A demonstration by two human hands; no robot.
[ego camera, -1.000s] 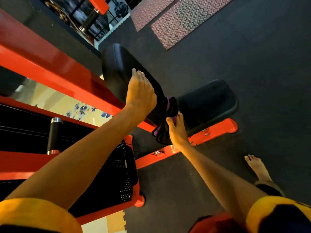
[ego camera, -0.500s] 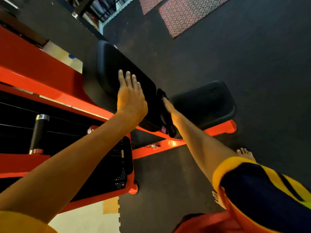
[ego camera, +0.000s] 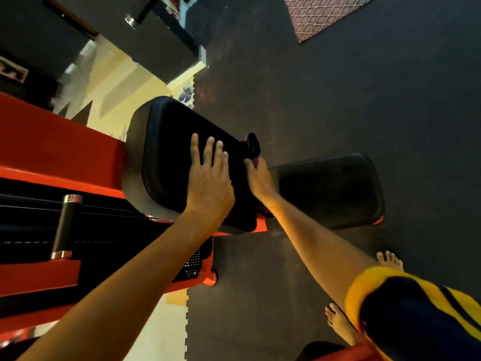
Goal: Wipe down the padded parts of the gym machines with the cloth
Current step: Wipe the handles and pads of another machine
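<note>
A black padded backrest (ego camera: 166,157) of an orange gym machine slopes across the middle of the view. My left hand (ego camera: 208,175) lies flat on it with straight fingers. My right hand (ego camera: 257,175) grips a dark purple cloth (ego camera: 252,148) against the backrest's right edge; most of the cloth is hidden behind the hand and pad. The black padded seat (ego camera: 330,188) sits just to the right, lower down.
The orange frame (ego camera: 57,144) and black weight stack with a chromed pin (ego camera: 65,225) fill the left side. Dark rubber floor (ego camera: 338,100) spreads to the right, with a patterned mat (ego camera: 317,14) at the top. My bare feet (ego camera: 390,260) stand near the seat.
My right hand with the cloth has slid up the backrest's right edge. My left hand stays flat on the pad. The view has shifted closer and over the backrest.
</note>
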